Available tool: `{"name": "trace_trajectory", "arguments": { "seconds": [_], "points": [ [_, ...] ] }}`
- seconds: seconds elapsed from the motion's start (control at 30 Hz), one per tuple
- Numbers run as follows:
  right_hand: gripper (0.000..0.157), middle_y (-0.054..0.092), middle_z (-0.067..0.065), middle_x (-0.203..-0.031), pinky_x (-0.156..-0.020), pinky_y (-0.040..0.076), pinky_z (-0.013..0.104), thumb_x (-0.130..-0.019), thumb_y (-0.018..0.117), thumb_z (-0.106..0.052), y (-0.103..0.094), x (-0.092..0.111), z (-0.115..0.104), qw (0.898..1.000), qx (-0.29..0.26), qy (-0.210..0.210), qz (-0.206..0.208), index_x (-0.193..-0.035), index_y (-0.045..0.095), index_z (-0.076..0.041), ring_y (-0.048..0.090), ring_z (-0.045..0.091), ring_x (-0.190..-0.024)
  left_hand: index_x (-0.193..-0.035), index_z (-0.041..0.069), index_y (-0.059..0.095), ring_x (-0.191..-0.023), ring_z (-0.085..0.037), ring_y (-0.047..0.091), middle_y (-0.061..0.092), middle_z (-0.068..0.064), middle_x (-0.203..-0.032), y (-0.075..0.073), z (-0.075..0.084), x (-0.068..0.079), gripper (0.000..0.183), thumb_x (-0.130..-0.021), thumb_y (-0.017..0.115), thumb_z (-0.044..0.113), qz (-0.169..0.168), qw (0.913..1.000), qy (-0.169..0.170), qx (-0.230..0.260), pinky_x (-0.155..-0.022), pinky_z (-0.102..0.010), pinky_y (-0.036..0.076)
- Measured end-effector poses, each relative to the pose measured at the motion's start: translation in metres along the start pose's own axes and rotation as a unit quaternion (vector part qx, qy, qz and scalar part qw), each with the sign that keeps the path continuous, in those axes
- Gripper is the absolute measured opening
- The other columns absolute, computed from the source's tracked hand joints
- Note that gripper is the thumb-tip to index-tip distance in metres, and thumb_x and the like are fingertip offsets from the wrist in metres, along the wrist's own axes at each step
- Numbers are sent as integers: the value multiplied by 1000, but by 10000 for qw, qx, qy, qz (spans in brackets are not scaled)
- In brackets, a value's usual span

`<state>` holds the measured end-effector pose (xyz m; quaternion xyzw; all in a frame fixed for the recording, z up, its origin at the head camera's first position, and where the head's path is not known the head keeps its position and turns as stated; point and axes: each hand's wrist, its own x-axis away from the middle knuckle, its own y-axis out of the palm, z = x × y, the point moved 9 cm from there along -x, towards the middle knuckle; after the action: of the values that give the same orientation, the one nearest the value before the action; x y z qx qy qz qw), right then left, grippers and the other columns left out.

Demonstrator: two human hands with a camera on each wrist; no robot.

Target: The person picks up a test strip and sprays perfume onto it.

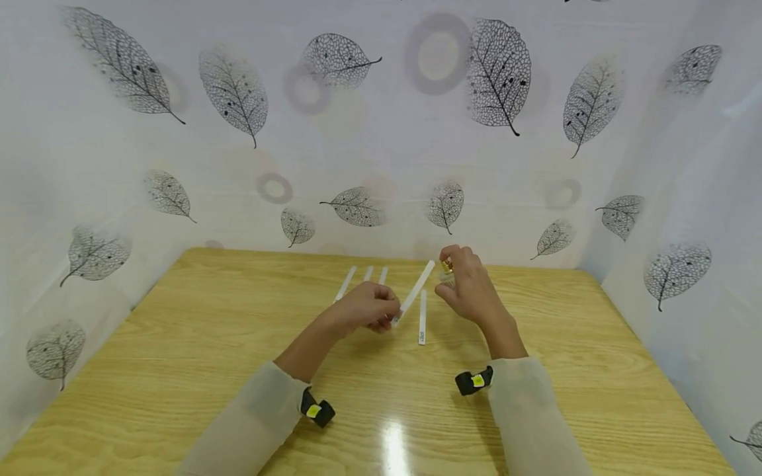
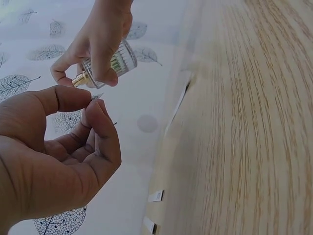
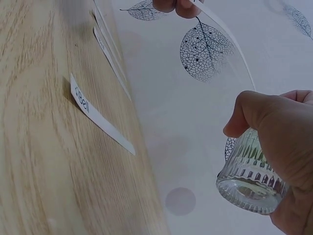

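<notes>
My left hand (image 1: 362, 308) pinches a white paper test strip (image 1: 418, 285) near its lower end, between thumb and index finger. The strip slants up to the right, above the table. My right hand (image 1: 472, 285) grips a ribbed clear glass perfume bottle (image 3: 250, 171), whose gold spray top (image 2: 80, 79) is beneath a finger and faces the strip. In the right wrist view the bottle is tilted, with its base toward the camera. Between the hands, a second paper strip (image 1: 423, 318) lies on the table, printed with letters like "Bell".
Beyond my left hand, several more white strips (image 1: 345, 284) lie side by side on the wooden table (image 1: 208, 344). A pale leaf-printed sheet (image 1: 381, 152) rises behind the table and along both sides. Black wrist cameras (image 1: 474, 381) sit at both sleeves.
</notes>
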<state>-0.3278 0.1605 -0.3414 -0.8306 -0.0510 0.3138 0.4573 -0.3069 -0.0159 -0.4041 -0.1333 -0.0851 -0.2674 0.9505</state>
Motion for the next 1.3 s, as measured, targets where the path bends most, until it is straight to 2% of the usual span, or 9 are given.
{"name": "trace_trajectory", "arguments": {
  "seconds": [0.33,0.47,0.97,1.3],
  "points": [
    [42,48,15,-100,-74,37,43,-85,63,-4,1,0,0,9998,-190,-11,-47,-120,40,-10,43,31,-85,-96,3,68,-70,-19,61,62,-9,-85,2,1,-1,16,-99,58,14,-98,9999,10,74,-70,-37,57],
    [40,47,15,-101,-75,37,44,-86,63,-4,1,0,1,9997,-248,-15,-42,-119,41,-9,42,31,-86,-95,2,67,-68,-19,60,62,-9,-83,3,-2,-3,15,-99,58,14,-139,9998,56,99,-67,-36,57],
    [44,51,17,-105,-78,42,46,-82,64,-5,0,0,-2,9998,-184,-113,13,-120,44,-7,48,32,-90,-96,2,68,-68,-19,61,64,-11,-86,4,-2,-2,18,-100,56,14,-235,9995,52,227,-69,-38,58],
    [41,51,18,-106,-78,42,47,-84,63,-5,1,0,-3,9998,-194,-35,-24,-120,44,-5,48,32,-91,-96,2,68,-69,-19,61,63,-10,-86,4,-1,-1,17,-100,56,13,-240,9995,32,209,-71,-38,58]
  ]
}}
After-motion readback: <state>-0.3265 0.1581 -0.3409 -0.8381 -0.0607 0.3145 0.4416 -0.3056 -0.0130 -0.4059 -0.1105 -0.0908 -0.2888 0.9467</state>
